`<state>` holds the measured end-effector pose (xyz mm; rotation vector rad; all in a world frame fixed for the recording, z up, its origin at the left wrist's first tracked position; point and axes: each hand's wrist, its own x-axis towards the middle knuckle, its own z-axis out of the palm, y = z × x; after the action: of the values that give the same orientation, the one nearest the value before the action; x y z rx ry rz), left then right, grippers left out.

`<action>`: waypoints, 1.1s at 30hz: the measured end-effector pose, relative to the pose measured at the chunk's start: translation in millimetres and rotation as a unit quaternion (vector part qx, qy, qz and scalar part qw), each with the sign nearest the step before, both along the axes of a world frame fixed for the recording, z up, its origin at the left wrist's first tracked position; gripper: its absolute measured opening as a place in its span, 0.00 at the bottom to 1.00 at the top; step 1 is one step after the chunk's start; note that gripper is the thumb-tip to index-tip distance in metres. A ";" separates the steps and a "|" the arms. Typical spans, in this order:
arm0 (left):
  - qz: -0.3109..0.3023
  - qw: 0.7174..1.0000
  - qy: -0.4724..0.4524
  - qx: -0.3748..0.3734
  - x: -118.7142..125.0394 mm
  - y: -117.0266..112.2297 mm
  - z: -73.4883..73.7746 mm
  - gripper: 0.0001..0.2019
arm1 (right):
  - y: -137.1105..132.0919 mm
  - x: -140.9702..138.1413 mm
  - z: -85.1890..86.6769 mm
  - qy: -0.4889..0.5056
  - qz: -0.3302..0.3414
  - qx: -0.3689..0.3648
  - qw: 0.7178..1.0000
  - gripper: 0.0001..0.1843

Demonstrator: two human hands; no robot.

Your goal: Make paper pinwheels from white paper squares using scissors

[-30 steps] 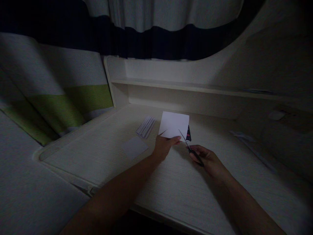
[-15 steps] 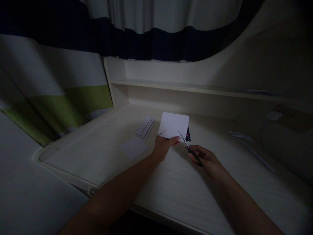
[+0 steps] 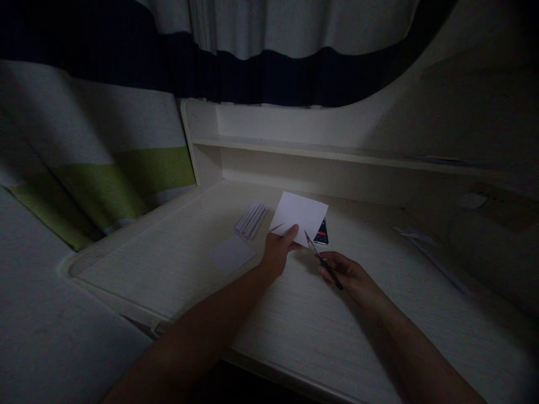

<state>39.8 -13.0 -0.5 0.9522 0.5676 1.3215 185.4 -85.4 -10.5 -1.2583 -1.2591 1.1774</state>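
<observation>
My left hand [image 3: 279, 249] pinches the near edge of a white sheet of paper [image 3: 300, 214] and holds it up above the pale desk [image 3: 295, 314]. My right hand [image 3: 351, 277] grips a pair of dark scissors [image 3: 322, 260], whose blades point up and left, their tips at the paper's lower right corner. A thin sliver of paper sticks out to the left of my left thumb. The scene is very dim.
A stack of narrow paper strips [image 3: 251, 217] lies left of the sheet, and a grey paper square [image 3: 232, 253] lies nearer to me. A dark phone [image 3: 322, 233] rests behind the sheet. A shelf [image 3: 337, 152] runs along the back; striped curtains [image 3: 105, 174] hang left.
The paper has tilted clockwise in my left hand, and my thumb has slid further up it. The scissors have drawn back slightly to the sheet's lower right corner.
</observation>
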 end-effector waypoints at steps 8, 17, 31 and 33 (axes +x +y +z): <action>0.016 0.999 -0.030 -0.006 -3.2 4.0 4.2 0.16 | 0.5 0.4 -3.0 -0.014 0.003 -0.030 0.999 0.20; -0.038 0.998 0.050 -0.017 -5.3 7.8 -1.8 0.17 | 6.3 16.9 1.7 0.129 -0.230 0.042 0.964 0.22; -0.236 0.937 0.258 0.006 -8.3 5.4 -10.4 0.16 | 3.8 25.7 8.7 0.144 -0.202 0.048 0.968 0.25; -0.232 0.941 0.247 -0.008 -7.5 7.6 -12.2 0.15 | 4.0 25.8 7.4 0.143 -0.205 0.049 0.967 0.25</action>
<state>32.3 -5.5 -12.7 1.3224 0.6782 0.6499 211.2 -81.4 -3.2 -1.1584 -0.7875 0.9420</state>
